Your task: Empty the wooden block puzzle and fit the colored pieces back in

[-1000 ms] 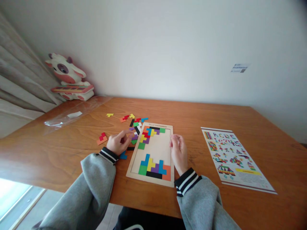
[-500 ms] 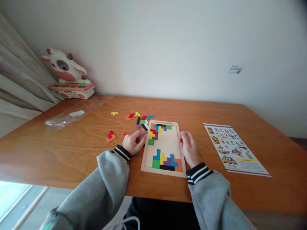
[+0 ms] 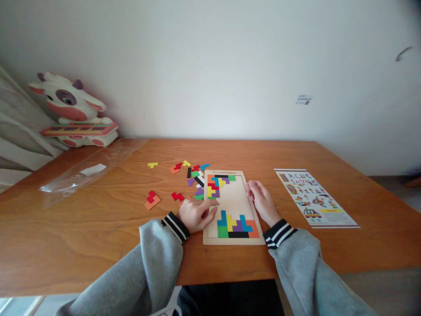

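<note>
On the table lies a wooden puzzle board (image 3: 233,197) with coloured block pieces along its near end and in its far left part. My left hand (image 3: 197,213) reaches over the board's left rim, index finger stretched out and fingers apart, above or touching the bare wood; I see nothing held in it. At the right rim, my right hand (image 3: 262,202) is curled closed, fingertips against or just above the edge. Whatever it may hold is hidden. Left of the board, a red piece (image 3: 177,196) lies near my left hand, with purple and green pieces beyond it.
More loose pieces are scattered beyond and left of the board, including a yellow piece (image 3: 153,165). A printed pattern sheet (image 3: 315,197) lies to the right. At the back left are a clear plastic bag (image 3: 88,171) and a cow-shaped toy keyboard (image 3: 79,114).
My left hand has moved from the board's left edge to over its surface, its fingers now stretched out. My right hand stays at the right rim. The camera view has shifted.
</note>
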The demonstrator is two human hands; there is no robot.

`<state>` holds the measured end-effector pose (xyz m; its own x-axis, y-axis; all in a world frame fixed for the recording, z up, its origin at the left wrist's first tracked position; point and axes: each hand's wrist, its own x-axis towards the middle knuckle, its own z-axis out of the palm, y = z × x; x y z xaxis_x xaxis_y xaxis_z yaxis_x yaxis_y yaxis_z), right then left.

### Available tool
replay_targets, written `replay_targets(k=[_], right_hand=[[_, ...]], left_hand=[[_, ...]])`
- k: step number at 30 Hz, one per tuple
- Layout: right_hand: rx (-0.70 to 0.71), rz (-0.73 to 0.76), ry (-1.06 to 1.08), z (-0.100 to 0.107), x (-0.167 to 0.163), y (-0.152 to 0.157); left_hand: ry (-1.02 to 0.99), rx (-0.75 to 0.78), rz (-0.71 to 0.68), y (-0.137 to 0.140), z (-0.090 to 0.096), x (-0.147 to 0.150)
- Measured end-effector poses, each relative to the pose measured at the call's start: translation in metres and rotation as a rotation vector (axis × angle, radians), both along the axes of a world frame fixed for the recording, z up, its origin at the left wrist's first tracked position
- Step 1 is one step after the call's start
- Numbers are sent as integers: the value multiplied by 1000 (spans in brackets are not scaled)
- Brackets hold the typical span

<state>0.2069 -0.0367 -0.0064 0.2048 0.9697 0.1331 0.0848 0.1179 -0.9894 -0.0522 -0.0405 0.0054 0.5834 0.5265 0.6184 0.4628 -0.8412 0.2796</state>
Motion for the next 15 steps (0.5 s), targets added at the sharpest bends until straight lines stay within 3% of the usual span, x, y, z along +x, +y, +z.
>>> replay_targets(k=[7, 15], right_hand=[[-37, 68, -216, 1, 12, 25], [-69, 141, -247, 1, 15, 45]], left_hand=[[-29, -61, -28, 4, 3, -2], [-123, -191, 137, 6, 6, -7]])
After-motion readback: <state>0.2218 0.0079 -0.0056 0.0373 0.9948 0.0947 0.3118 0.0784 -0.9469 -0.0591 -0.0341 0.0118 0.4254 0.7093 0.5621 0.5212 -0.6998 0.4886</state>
